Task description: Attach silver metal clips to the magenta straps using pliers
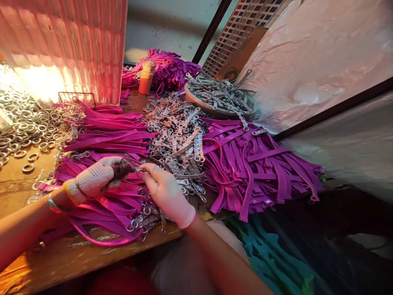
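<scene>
Left of centre, the left hand (95, 178) clamps a strap (132, 165) whose end the right hand (166, 192) pinches, apparently for steadiness, with chains (179, 137) heaped mid-frame, handily near.

Straps (229, 164) smooth, glossy; rings (28, 167) shiny metal; tabletop (15, 184) wood

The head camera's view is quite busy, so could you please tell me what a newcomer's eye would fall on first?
Probably the vivid magenta straps heaped right of centre, beside the pile of silvery metal pieces in the middle. The bright glare on the ribbed panel at upper left also stands out. Left of centre, the gloved left hand and right hand meet over more straps.
</scene>
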`<action>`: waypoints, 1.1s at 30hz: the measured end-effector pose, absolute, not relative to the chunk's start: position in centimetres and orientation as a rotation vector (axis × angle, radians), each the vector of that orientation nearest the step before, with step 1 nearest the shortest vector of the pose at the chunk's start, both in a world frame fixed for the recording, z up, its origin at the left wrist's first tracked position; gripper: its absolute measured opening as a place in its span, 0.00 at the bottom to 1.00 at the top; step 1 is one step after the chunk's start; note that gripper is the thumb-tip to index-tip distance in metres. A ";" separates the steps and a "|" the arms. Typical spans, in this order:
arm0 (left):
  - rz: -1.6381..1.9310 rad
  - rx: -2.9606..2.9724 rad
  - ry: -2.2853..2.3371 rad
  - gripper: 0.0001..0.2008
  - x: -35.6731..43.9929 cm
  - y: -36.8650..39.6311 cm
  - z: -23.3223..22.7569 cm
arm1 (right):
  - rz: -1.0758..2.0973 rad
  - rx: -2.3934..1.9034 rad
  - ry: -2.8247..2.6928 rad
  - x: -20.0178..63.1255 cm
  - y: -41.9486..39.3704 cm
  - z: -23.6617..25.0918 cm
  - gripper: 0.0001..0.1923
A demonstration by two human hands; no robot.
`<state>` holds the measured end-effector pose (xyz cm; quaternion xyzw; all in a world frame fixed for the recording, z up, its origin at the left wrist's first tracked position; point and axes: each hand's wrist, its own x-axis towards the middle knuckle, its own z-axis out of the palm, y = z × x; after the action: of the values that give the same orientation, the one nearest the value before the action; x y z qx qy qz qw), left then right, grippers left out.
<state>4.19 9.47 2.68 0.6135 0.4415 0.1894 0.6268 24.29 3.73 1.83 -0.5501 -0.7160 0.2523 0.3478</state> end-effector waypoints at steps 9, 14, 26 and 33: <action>0.559 1.721 0.971 0.05 3.3 6.1 1.4 | -0.102 -1.690 -2.450 20.6 1.8 2.5 0.13; 0.615 1.802 0.886 0.15 3.2 5.9 0.1 | 0.011 -1.700 -2.350 21.0 1.6 2.5 0.15; 0.613 1.740 1.007 0.08 2.9 5.8 -1.9 | 0.103 -1.938 -2.589 19.9 1.9 2.0 0.10; 0.665 1.508 0.974 0.08 2.9 5.9 -0.7 | 0.182 -1.878 -2.676 20.7 1.7 3.6 0.16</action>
<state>2.93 5.91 -0.72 0.6440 0.4158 0.2840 0.5759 20.74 1.70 3.60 -0.5722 -0.8155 0.0554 -0.0663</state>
